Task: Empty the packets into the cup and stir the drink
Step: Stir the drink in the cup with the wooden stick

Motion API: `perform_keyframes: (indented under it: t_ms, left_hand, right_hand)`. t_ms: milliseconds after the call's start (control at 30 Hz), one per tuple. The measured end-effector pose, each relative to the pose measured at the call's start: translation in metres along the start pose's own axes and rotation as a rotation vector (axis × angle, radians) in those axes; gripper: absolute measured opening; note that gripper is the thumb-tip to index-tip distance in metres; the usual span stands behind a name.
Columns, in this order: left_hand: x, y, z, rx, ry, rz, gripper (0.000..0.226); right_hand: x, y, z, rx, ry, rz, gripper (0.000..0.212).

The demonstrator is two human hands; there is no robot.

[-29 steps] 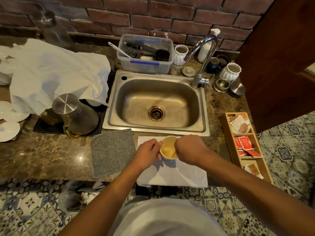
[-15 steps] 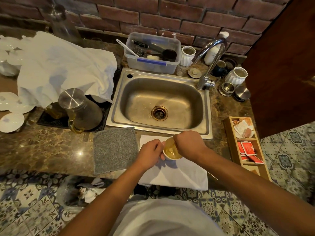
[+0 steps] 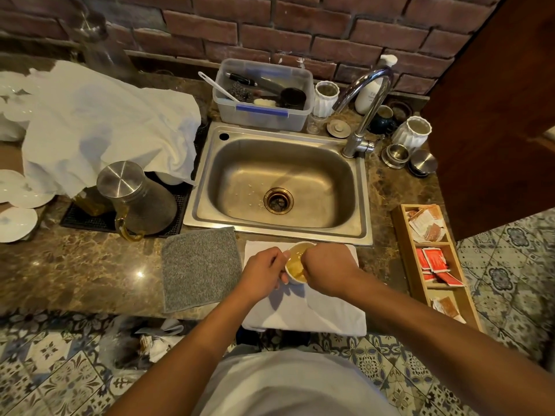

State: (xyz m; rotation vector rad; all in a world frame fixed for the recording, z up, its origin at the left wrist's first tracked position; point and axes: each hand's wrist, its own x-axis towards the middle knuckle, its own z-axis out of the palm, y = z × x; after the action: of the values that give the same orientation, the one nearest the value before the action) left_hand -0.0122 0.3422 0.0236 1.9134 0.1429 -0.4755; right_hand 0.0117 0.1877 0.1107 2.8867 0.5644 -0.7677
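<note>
The desk (image 3: 75, 274) carries a white cloth (image 3: 330, 313) just before the sink (image 3: 282, 178). On it stands the cup (image 3: 295, 264) of yellowish drink. The left hand (image 3: 262, 273) grips its side; the right hand (image 3: 329, 267) curls over the rim (whatever it holds is hidden).

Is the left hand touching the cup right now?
Touching. The head view shows the left hand with its fingers curled against the near-left wall of the cup, no gap between them, steadying it on the white cloth.

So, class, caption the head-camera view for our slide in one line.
Left hand steadies a cup on a white cloth by the sink; right hand over it.
</note>
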Motion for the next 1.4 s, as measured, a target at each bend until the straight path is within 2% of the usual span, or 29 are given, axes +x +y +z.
perform_keyframes:
  t_ms: [300,600,700,1001,1201,1401]
  left_hand:
    - [0.001,-0.002,0.001,-0.014,-0.007,-0.024,0.035]
    - [0.001,-0.001,-0.001,-0.019,-0.018,-0.008,0.043]
    - [0.0,0.001,-0.002,-0.01,-0.018,-0.002,0.043]
    - [-0.001,0.001,0.0,0.001,0.0,-0.042,0.036]
    - [0.0,-0.001,0.0,-0.021,0.002,-0.031,0.042]
    - [-0.002,0.002,0.0,-0.001,0.002,-0.019,0.043]
  right_hand:
    - [0.007,0.003,-0.004,-0.012,0.041,0.062,0.036]
    - [-0.002,-0.002,0.004,0.082,-0.036,0.045,0.022]
    - [-0.002,-0.002,0.002,0.093,-0.014,0.037,0.02]
    - [0.01,0.003,0.001,0.076,0.063,0.086,0.032]
    - [0.006,0.011,0.001,0.016,0.016,0.063,0.032]
    - [0.002,0.008,0.007,0.113,-0.068,0.054,0.025]
